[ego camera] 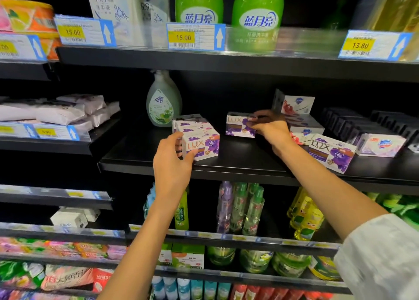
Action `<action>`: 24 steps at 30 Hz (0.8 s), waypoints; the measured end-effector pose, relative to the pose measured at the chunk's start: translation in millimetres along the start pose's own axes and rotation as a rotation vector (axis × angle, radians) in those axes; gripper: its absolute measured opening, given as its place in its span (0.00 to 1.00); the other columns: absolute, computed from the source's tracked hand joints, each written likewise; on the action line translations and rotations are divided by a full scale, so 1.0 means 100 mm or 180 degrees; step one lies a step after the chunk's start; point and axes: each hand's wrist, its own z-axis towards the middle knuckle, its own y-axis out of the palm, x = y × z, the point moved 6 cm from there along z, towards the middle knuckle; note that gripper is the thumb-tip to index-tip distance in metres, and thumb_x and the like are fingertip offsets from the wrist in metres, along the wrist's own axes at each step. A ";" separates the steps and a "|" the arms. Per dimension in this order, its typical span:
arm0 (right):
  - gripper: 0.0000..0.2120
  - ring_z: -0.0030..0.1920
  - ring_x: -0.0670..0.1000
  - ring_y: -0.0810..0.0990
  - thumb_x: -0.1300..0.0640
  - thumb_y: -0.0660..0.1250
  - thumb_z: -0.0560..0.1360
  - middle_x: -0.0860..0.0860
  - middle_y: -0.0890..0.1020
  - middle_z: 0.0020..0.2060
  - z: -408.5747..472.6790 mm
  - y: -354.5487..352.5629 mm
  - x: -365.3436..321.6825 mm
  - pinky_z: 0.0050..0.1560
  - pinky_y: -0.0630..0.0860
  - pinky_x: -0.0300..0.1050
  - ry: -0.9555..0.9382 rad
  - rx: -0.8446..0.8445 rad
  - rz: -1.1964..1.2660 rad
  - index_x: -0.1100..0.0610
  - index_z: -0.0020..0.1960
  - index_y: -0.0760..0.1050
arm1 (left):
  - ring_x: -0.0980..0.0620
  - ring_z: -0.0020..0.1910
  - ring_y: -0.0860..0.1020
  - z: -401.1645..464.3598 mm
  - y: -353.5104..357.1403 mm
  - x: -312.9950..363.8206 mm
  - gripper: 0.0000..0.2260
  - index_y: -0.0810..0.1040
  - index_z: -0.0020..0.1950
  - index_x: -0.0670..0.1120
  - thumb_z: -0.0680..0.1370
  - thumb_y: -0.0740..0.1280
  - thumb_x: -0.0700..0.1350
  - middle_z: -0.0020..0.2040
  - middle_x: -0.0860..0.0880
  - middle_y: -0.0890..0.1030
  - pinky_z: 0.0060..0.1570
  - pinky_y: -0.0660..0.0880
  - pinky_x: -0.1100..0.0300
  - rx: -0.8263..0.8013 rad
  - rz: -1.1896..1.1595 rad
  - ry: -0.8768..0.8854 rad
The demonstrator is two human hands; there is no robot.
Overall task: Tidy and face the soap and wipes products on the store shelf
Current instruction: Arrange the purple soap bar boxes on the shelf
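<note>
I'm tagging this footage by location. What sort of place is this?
Most likely a shop's toiletries aisle: black shelves with yellow price tags, rows of green bottles, and boxed Lux soap being straightened by hand.

two bare forearms — the right arm's white sleeve (383, 254) pushed up, the left arm unsleeved.

Two green bottles (229, 7) stand on the top shelf behind yellow price tags (183, 37) reading 15.00 and 13.80. An orange tub (29, 16) sits far left. Lower down, slim spray bottles (240, 209) and yellow bottles (305, 215) stand upright, with colourful packets (56, 274) at bottom left.
</note>
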 end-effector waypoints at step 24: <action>0.31 0.62 0.61 0.82 0.66 0.85 0.63 0.63 0.83 0.59 1.02 0.47 0.41 0.62 0.79 0.48 -0.0052 -0.0030 -0.0915 0.66 0.61 0.75 | 0.62 0.53 0.82 0.12 0.49 0.12 0.32 0.71 0.76 0.57 0.75 0.80 0.47 0.55 0.60 0.81 0.62 0.80 0.60 -0.1576 -0.0492 -0.0111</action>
